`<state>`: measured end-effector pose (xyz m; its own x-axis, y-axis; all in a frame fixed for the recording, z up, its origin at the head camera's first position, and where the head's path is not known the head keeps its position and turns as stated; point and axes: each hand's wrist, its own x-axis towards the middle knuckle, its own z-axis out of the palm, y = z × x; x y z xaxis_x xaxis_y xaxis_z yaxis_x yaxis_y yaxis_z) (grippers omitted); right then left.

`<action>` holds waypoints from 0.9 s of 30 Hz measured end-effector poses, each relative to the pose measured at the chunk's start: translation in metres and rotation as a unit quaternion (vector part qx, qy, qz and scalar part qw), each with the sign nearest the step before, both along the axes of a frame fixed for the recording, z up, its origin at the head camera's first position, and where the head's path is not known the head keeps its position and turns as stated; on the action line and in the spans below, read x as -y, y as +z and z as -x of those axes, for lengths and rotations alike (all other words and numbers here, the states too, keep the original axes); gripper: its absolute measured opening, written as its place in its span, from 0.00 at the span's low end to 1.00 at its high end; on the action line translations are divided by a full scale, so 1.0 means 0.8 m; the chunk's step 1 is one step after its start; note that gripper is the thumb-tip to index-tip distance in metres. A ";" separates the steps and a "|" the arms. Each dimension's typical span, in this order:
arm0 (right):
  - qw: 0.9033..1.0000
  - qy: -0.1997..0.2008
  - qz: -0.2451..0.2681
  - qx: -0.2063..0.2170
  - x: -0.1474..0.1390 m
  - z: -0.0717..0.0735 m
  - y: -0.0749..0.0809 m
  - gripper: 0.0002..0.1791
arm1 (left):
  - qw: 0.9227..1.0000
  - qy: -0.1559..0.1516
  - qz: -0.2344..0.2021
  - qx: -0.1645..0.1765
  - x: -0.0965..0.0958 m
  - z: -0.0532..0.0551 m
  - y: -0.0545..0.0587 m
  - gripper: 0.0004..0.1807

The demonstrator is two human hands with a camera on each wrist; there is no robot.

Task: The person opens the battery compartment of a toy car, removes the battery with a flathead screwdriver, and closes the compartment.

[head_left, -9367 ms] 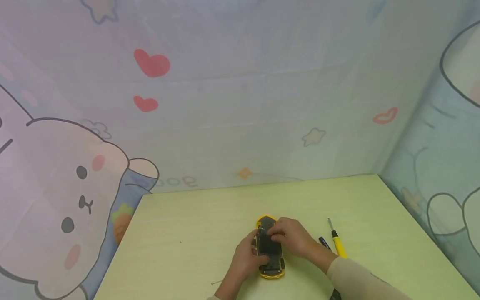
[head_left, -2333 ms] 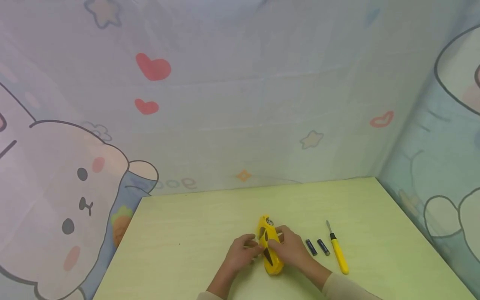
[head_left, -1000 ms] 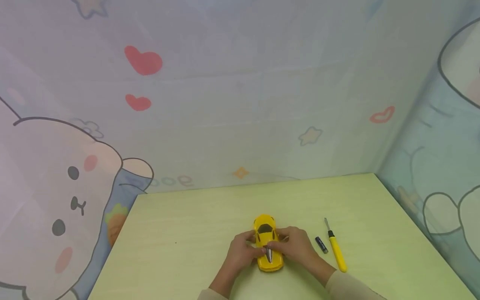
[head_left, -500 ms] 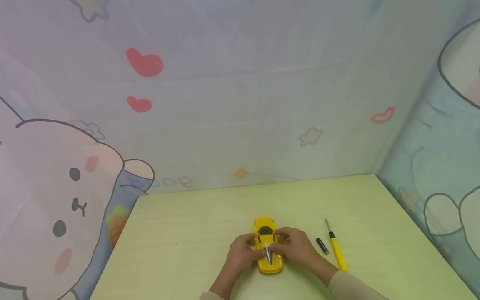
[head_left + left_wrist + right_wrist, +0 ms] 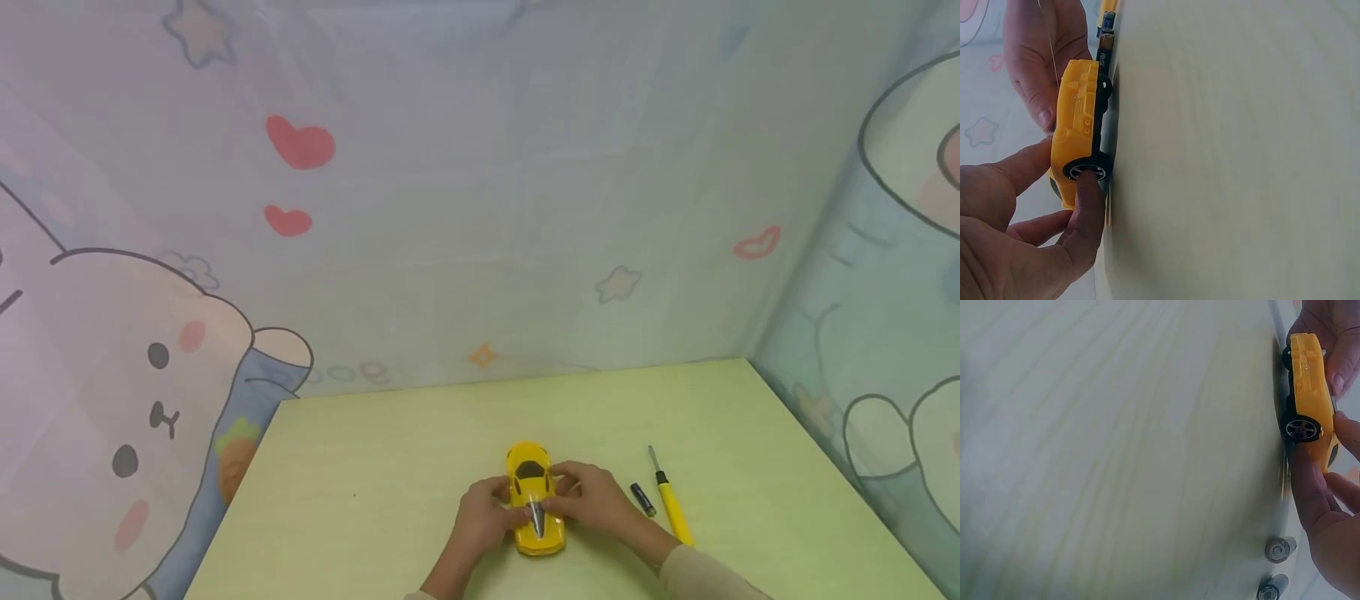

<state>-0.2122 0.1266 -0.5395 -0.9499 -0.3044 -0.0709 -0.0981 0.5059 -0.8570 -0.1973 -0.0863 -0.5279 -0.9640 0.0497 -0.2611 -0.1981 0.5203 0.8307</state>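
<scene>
A yellow toy car with dark windows and a dark stripe on its body stands roof up, wheels down, at the table surface. My left hand grips its left side, thumb on top. In the left wrist view, one of that hand's fingers touches a wheel of the car. On the other side my right hand holds the car, its thumb on top too. The right wrist view shows its finger by a wheel of the car. The car's underside is hidden.
Right of my right hand lies a dark battery; beyond it is a yellow-handled screwdriver. Two batteries show in the right wrist view, one nearer the car. A printed cloth hangs behind the pale table.
Earlier the car lay with its black underside up, then on its side; now its roof faces up. Over the last second car and hands stay nearly still. The head view has shifted slightly.
</scene>
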 end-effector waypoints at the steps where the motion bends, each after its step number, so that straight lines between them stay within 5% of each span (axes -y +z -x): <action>1: 1.000 0.000 0.002 0.000 0.000 0.000 0.001 0.33 | 1.000 -0.001 0.000 -0.004 0.000 0.000 0.000 0.37; 17: 0.999 0.026 0.032 0.012 -0.022 0.010 0.005 0.31 | 1.000 0.010 0.005 -0.022 -0.002 0.000 0.008 0.36; 24: 0.996 0.039 -0.053 -0.066 -0.062 0.024 0.030 0.26 | 0.999 0.008 -0.010 -0.035 0.009 0.003 0.009 0.34; 27: 0.991 0.029 -0.082 -0.099 -0.081 0.027 0.037 0.25 | 0.997 0.008 0.006 -0.072 0.023 0.004 0.011 0.32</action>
